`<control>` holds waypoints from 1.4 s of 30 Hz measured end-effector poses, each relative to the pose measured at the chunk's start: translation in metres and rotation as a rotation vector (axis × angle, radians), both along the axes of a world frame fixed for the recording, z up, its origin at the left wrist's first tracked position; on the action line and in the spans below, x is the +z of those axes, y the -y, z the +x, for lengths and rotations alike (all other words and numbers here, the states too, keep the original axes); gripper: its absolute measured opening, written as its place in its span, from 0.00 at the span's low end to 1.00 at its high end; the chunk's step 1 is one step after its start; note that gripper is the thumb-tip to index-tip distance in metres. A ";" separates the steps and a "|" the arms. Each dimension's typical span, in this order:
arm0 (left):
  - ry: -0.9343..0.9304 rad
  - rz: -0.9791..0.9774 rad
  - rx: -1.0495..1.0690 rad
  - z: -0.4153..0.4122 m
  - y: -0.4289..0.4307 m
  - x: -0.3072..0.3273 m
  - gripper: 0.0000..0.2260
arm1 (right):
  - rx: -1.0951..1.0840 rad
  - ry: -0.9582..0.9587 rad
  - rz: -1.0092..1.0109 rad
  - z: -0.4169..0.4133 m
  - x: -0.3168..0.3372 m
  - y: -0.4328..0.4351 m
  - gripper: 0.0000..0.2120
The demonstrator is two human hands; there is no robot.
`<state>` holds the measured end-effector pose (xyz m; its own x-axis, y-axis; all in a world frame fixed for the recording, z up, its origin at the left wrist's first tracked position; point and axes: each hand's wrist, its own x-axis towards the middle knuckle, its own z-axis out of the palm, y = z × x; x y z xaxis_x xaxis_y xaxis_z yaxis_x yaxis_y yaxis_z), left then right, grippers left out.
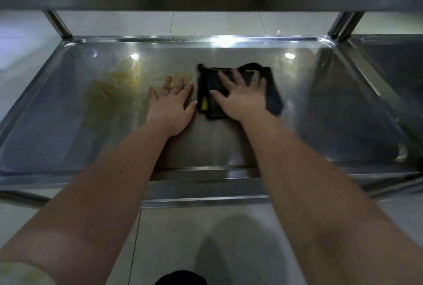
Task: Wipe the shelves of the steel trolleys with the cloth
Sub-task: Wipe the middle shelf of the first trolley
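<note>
At the frame's centre lies a shelf [320, 129], a shallow steel tray with a raised rim. The dark cloth [274, 99] lies flat in it, right of centre. The right hand [242, 99] presses on the cloth, fingers spread. The left hand [171, 103] rests flat just beside it, empty. A yellowish stain [109, 92] spreads left of centre.

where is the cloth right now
In the head view, the dark cloth lies on the trolley shelf, slightly right of centre, under the right hand; the left hand rests flat just to its left.
</note>
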<state>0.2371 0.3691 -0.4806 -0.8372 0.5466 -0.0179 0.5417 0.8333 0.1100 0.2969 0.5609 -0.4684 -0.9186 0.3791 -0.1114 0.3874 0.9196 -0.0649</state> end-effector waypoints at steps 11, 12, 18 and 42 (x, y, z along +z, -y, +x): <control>0.019 -0.070 0.020 -0.003 -0.005 -0.001 0.27 | -0.239 -0.026 0.026 0.069 0.003 -0.158 0.37; 0.024 -0.074 0.022 -0.004 -0.005 0.000 0.27 | -0.285 -0.027 0.017 0.081 0.005 -0.175 0.38; 0.019 -0.080 0.037 0.000 -0.004 0.002 0.26 | -0.389 0.001 -0.034 0.080 0.007 -0.163 0.37; 0.020 -0.070 0.080 -0.008 -0.005 -0.005 0.23 | -0.329 0.003 -0.033 0.028 0.006 -0.160 0.37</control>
